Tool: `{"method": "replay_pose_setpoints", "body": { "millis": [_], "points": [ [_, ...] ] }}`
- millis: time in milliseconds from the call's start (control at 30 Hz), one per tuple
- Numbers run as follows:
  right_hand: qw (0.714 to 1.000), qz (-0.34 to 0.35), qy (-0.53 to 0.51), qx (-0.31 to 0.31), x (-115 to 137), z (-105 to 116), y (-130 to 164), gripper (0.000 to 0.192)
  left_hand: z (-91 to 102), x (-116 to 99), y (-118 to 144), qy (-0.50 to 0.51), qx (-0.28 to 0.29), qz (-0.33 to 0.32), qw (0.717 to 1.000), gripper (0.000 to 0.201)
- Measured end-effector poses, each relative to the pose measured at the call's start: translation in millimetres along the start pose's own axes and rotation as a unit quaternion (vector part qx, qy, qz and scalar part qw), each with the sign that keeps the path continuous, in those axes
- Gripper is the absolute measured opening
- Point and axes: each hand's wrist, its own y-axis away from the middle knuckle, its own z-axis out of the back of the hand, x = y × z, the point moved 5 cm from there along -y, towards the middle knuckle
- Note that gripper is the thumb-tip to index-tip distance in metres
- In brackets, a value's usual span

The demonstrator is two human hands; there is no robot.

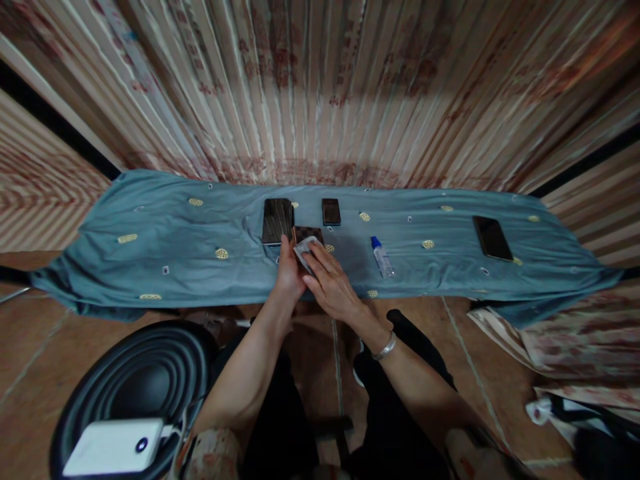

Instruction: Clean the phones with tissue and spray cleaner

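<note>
On the floor at the far left sits a black ribbed tub [140, 373] with a white power bank [115, 447] resting on its near rim. Beyond it a blue-grey cloth [165, 240], dotted with small gold motifs, runs across the view in front of striped curtains [320, 87]. Near the cloth's middle lies a large dark phone [277, 221] with a smaller phone [331, 211] just to its right, the 2 apart. The left hand [289, 270] is curled against the left edge of a dark checkered device [306, 235], steadying it (how firmly it grips cannot be told). The right hand [333, 283], a silver bracelet [385, 347] at its wrist, lies flat with fingers [320, 257] extended, pressing a small pale wipe [305, 249] onto that device. Right of the hands a small clear bottle with a blue cap [382, 257] lies on its side. Farther right, well apart, rests 1 more black phone [493, 238].
</note>
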Motion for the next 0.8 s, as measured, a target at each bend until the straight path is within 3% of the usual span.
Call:
{"method": "replay_pose_setpoints", "body": {
  "millis": [800],
  "points": [
    [0.996,-0.05,0.061,-0.028,-21.0,7.2,4.5,0.05,-2.1,-14.1,-1.4,0.021,0.017,-0.048,0.998,0.045]
  ]
}}
